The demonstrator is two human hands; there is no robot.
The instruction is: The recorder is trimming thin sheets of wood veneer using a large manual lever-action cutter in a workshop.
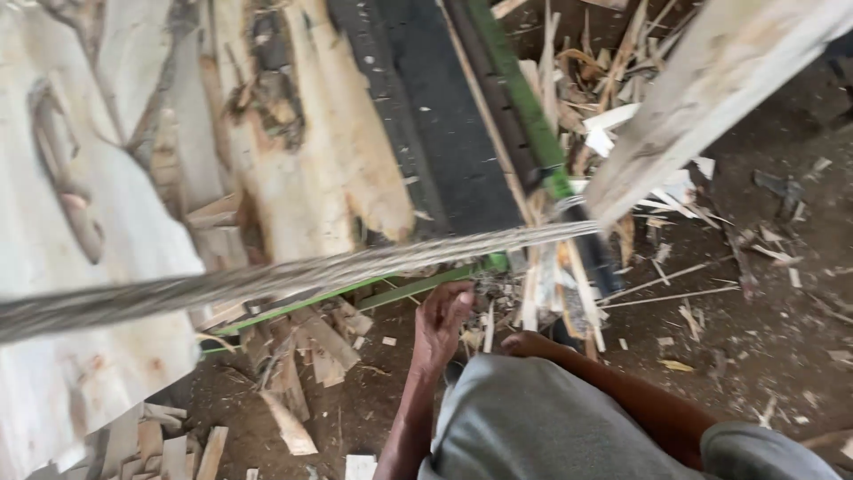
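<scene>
Scraps (544, 298) stand on end at two o'clock of the left hand (442, 322) (fingers curled loosely, empty); right hand hidden.

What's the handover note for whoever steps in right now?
Left hand: down at the wood scraps below the green frame; grip unclear.
Right hand: at the same pile, fingers hidden.
Veneer sheets lie on the left; a plank slants at upper right.
Done: nothing visibly lifted.
Left: scraps litter the floor.
</scene>
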